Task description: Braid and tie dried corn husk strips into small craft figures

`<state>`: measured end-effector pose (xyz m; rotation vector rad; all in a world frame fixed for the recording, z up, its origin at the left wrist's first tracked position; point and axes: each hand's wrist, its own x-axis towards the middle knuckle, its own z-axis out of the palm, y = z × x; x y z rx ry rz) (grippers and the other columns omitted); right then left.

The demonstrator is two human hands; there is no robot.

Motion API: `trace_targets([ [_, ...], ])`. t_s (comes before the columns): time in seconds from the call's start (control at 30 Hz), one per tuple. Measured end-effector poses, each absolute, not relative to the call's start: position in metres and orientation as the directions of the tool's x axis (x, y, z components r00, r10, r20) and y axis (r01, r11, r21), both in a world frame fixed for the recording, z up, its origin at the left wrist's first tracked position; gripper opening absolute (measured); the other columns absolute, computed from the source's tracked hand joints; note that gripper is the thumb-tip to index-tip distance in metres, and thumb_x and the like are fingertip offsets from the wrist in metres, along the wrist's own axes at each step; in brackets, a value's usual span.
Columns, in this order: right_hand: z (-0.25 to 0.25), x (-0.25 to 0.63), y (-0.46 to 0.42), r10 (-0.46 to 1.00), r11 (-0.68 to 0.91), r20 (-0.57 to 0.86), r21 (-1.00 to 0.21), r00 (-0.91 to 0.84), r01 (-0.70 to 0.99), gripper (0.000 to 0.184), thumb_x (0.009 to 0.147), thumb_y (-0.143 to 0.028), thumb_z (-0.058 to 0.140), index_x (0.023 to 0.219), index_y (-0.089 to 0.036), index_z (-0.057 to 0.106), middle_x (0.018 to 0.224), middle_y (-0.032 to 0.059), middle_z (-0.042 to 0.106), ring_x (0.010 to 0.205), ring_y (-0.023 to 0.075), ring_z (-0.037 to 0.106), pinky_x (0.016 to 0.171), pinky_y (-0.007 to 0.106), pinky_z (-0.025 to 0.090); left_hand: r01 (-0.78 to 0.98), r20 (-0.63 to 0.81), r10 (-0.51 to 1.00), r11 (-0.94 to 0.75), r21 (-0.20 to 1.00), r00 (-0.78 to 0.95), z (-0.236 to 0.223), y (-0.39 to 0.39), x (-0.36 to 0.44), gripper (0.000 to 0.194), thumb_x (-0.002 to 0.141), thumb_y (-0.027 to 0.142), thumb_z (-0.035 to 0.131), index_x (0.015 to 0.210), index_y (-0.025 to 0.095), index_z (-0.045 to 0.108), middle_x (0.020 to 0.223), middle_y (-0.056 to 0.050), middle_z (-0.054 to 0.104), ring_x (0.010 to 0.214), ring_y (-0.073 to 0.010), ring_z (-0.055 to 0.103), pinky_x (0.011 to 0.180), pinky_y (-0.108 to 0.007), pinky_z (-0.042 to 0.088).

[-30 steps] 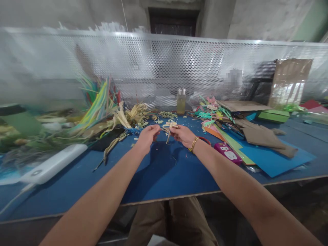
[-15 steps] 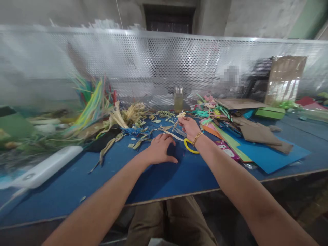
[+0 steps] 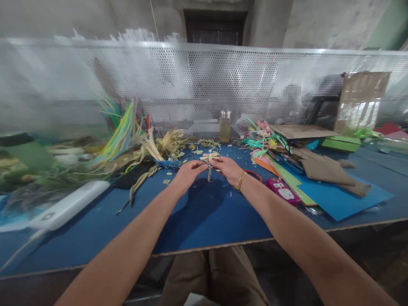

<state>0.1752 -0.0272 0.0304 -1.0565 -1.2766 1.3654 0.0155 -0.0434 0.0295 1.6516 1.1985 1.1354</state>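
Observation:
Both hands meet over the blue tabletop (image 3: pixel 204 221), on a small pale husk figure (image 3: pixel 209 159) shaped like a cross with a thin stem hanging down. My left hand (image 3: pixel 189 174) pinches its left side with thumb and fingertips. From the other side my right hand (image 3: pixel 230 170), with a gold bracelet at the wrist, grips it between thumb and fingers. A red curved handle (image 3: pixel 256 175) shows partly behind my right wrist. Pale dried husks (image 3: pixel 165 144) lie in a heap beyond my left hand, with scraps scattered around.
At left stand a white power strip (image 3: pixel 72 203) and bundled coloured strips (image 3: pixel 123 127). A glass jar (image 3: pixel 225 127) is at the back, before a perforated metal panel (image 3: pixel 178 80). To the right lie a purple box (image 3: pixel 283 192), blue paper (image 3: pixel 344 199) and brown cardboard (image 3: pixel 328 170).
My left hand has gone from spread and apart to pinching the husk figure. My right hand has brought the figure left and nearer. The yellow-handled scissors no longer show.

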Motion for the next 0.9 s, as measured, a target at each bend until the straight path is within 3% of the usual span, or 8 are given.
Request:
trace_targets([
  [0.23, 0.021, 0.171, -0.026, 0.976, 0.024, 0.038, -0.997, -0.217, -0.067, 0.027, 0.068, -0.035, 0.070, 0.089, -0.018, 0.065, 0.074, -0.0016, 0.062, 0.063, 0.0078, 0.051, 0.058, 0.021, 0.036, 0.188, 0.135, 0.979, -0.162, 0.969, 0.150, 0.025, -0.041, 0.015, 0.019, 0.066, 0.031, 0.070, 0.075, 0.016, 0.064, 0.072, 0.000, 0.063, 0.060, -0.0103, 0.050, 0.059, -0.024, 0.037],
  [0.43, 0.024, 0.168, -0.031, 0.963, 0.112, 0.116, -0.993, -0.244, -0.030, 0.014, 0.068, -0.018, 0.067, 0.079, -0.015, 0.060, 0.069, -0.0018, 0.060, 0.062, 0.0080, 0.053, 0.062, 0.023, 0.041, 0.221, 0.174, 0.976, -0.199, 0.955, 0.128, 0.020, -0.036, 0.013, 0.022, 0.066, 0.034, 0.068, 0.076, 0.015, 0.065, 0.065, 0.002, 0.059, 0.053, -0.0085, 0.044, 0.054, -0.024, 0.033],
  [0.57, 0.021, 0.165, -0.032, 0.972, 0.111, 0.111, -0.994, -0.206, -0.010, 0.015, 0.066, -0.012, 0.066, 0.077, -0.016, 0.057, 0.066, -0.0031, 0.058, 0.062, 0.0090, 0.055, 0.061, 0.023, 0.043, 0.178, 0.170, 0.983, -0.179, 0.968, 0.064, 0.020, -0.034, 0.013, 0.022, 0.063, 0.029, 0.069, 0.080, 0.015, 0.064, 0.064, 0.002, 0.058, 0.052, -0.0082, 0.044, 0.054, -0.024, 0.035],
  [0.8, 0.013, 0.167, -0.024, 0.981, 0.085, 0.099, -0.993, -0.168, -0.086, 0.022, 0.065, -0.024, 0.071, 0.075, -0.017, 0.053, 0.060, -0.0053, 0.055, 0.051, 0.0063, 0.048, 0.053, 0.021, 0.040, 0.104, 0.066, 0.987, -0.082, 0.991, 0.149, 0.020, -0.039, 0.015, 0.024, 0.065, 0.034, 0.070, 0.078, 0.016, 0.060, 0.072, -0.001, 0.061, 0.062, -0.0107, 0.054, 0.060, -0.025, 0.041],
  [0.9, 0.013, 0.169, -0.023, 0.985, 0.030, 0.051, -0.991, -0.162, -0.127, 0.028, 0.062, -0.026, 0.074, 0.076, -0.018, 0.051, 0.058, -0.0066, 0.053, 0.048, 0.0058, 0.046, 0.051, 0.022, 0.040, 0.113, 0.085, 0.972, -0.112, 0.987, 0.220, 0.018, -0.041, 0.016, 0.026, 0.064, 0.035, 0.072, 0.078, 0.016, 0.059, 0.070, 0.000, 0.061, 0.059, -0.0094, 0.052, 0.059, -0.024, 0.040],
])
